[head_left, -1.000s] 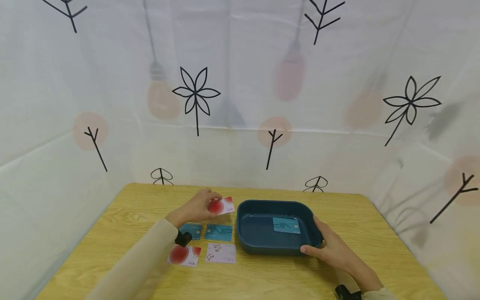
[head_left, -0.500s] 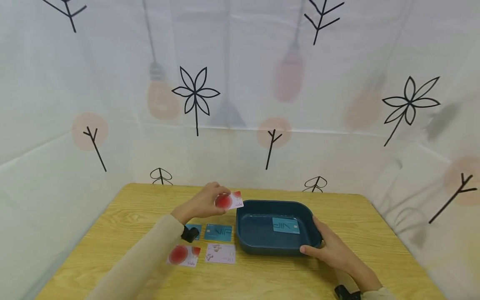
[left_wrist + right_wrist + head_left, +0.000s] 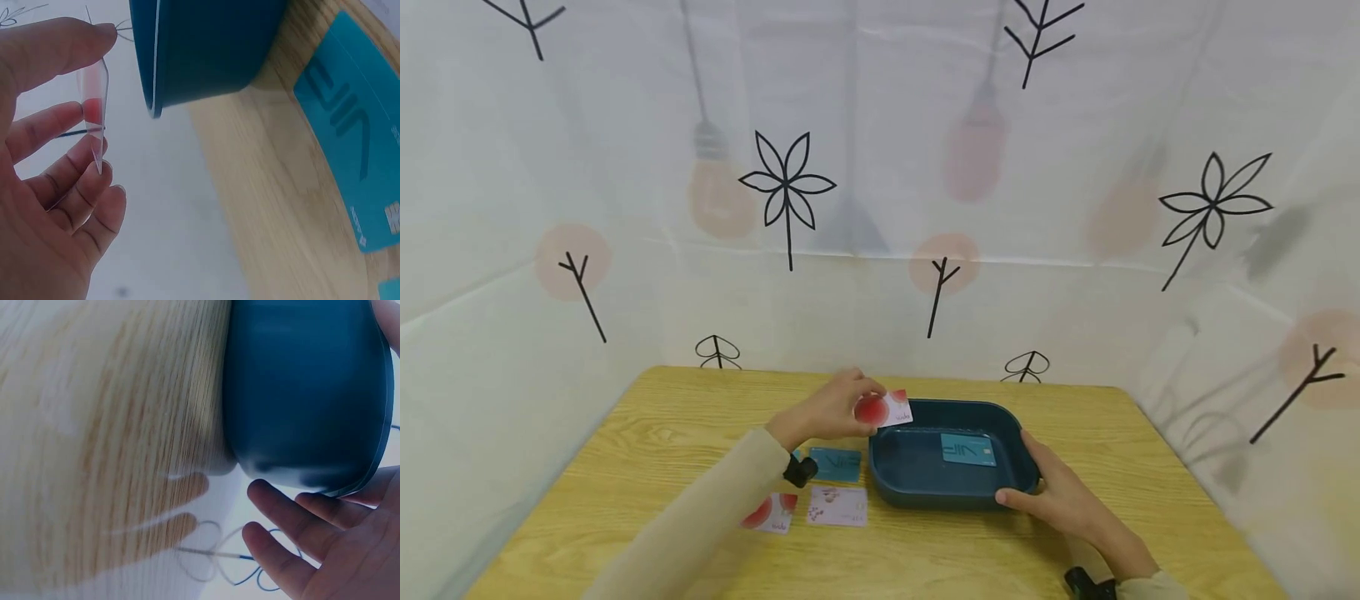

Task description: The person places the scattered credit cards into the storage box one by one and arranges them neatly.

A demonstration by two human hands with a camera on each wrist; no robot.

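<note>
The left hand [image 3: 831, 410] pinches a red and white card [image 3: 895, 408] at the dark blue tray's left back corner; in the left wrist view that card [image 3: 95, 112] is seen edge-on between thumb and fingers. The right hand [image 3: 1067, 492] grips the tray [image 3: 940, 502] at its right end, thumb at the front corner. In the right wrist view, some fingers of the right hand [image 3: 331, 531] are spread beside the tray wall [image 3: 306, 387]. Inside the tray lies a teal card [image 3: 967, 450].
Left of the tray on the wooden table [image 3: 880, 567] lie a teal card [image 3: 837, 465], a pale pink card [image 3: 838, 507] and a red and white card [image 3: 775, 513]. Another teal card is mostly hidden by the left wrist. A patterned white cloth [image 3: 865, 317] hangs behind.
The left hand has lifted the red and white card off the table and moved it right, to the tray's left back corner. The right hand keeps its grip on the tray.
</note>
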